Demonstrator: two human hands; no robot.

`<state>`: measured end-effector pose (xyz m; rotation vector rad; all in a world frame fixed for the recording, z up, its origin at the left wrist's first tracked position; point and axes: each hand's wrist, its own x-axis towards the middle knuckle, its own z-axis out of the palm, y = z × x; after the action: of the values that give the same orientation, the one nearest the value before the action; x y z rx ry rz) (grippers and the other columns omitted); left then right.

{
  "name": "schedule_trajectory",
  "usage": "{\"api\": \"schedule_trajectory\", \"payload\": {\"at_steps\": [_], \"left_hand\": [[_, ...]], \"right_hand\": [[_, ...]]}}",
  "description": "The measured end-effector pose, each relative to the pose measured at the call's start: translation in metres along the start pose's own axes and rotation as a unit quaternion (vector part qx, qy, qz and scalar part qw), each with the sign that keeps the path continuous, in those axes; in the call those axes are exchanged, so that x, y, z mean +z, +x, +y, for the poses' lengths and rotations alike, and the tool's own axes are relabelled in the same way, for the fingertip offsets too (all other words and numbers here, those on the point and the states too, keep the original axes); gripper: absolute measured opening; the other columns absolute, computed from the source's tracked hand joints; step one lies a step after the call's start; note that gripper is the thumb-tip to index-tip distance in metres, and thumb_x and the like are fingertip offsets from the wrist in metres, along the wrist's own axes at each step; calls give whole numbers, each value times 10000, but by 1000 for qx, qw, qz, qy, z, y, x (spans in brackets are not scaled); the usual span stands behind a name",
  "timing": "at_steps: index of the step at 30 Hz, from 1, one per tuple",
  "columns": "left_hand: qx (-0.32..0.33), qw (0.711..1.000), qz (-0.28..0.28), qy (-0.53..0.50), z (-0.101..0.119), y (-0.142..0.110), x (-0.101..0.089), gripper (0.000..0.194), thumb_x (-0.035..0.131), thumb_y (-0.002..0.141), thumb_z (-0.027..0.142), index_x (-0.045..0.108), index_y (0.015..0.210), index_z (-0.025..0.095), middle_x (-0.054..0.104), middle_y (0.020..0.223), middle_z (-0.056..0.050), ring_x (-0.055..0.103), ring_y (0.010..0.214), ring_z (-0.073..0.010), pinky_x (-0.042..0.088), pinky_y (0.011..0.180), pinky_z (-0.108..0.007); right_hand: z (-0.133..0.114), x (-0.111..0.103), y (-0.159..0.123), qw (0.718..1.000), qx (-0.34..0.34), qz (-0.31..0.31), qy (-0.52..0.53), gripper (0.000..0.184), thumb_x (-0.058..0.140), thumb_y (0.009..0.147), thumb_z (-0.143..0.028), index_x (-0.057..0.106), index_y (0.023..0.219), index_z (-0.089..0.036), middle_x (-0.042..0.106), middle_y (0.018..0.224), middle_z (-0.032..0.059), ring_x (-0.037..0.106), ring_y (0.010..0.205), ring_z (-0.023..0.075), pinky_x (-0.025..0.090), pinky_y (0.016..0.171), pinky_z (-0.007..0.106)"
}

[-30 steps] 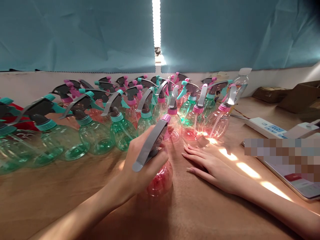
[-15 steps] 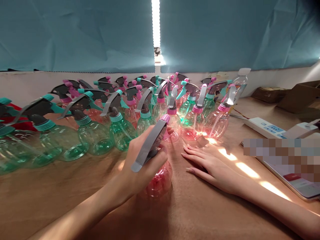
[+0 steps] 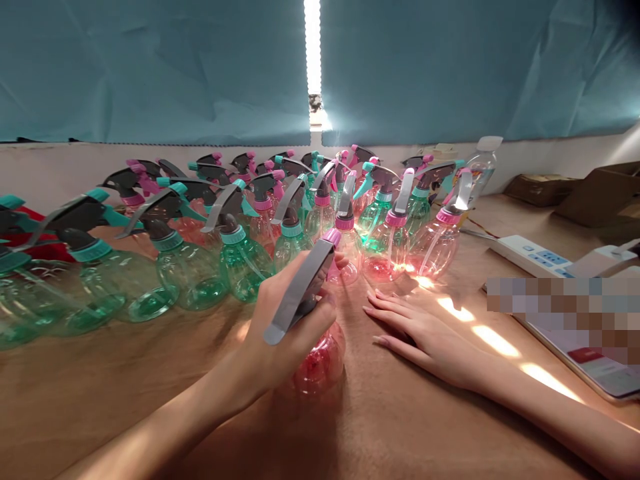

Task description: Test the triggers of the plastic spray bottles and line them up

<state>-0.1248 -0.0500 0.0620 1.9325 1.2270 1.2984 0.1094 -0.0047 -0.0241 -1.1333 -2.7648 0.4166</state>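
Note:
A pink see-through spray bottle [image 3: 320, 363] stands upright on the brown table in front of me, its grey and pink trigger head tilted toward the upper right. My left hand [image 3: 285, 320] is wrapped round its neck, under the grey head; the collar is hidden by the fingers. To the right of it, my right hand [image 3: 413, 330] lies flat on the table with fingers stretched out, holding nothing. Just beyond the hands stand a pink spray bottle [image 3: 387, 257] and a green spray bottle [image 3: 245, 263], part of a crowded group.
Several more green and pink spray bottles fill the back and left of the table [image 3: 150, 393]. On the right are a white power strip [image 3: 533, 253], a phone [image 3: 585, 347] and cardboard boxes [image 3: 595, 200]. A clear water bottle [image 3: 483, 170] stands near the wall.

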Motion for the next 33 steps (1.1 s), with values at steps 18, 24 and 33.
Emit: {"api": "schedule_trajectory", "payload": {"at_steps": [18,24,33], "left_hand": [[-8,1000,-1,2,0,0,-1,104,494,717,151,428,730,230,444,654,37,422,556,-141,339,517,-286],[0,1000,-2,3,-4,-3,-2,95,513,749,147,501,794,231,500,666,28,466,570,-149,378,523,-287],[4,1000,-2,3,-2,-2,-2,115,511,752,127,456,742,227,514,686,26,474,573,-143,397,521,-286]], "right_hand": [[1,1,0,999,-14,19,37,563,372,953,-515,393,1438,-230,356,1514,33,310,1406,238,279,1152,476],[1,2,0,998,-16,32,57,548,406,946,-495,413,1428,-234,382,1500,48,333,1394,260,296,1140,496],[1,1,0,999,-13,16,39,568,374,953,-510,386,1443,-222,357,1516,38,311,1406,248,278,1151,487]]}}
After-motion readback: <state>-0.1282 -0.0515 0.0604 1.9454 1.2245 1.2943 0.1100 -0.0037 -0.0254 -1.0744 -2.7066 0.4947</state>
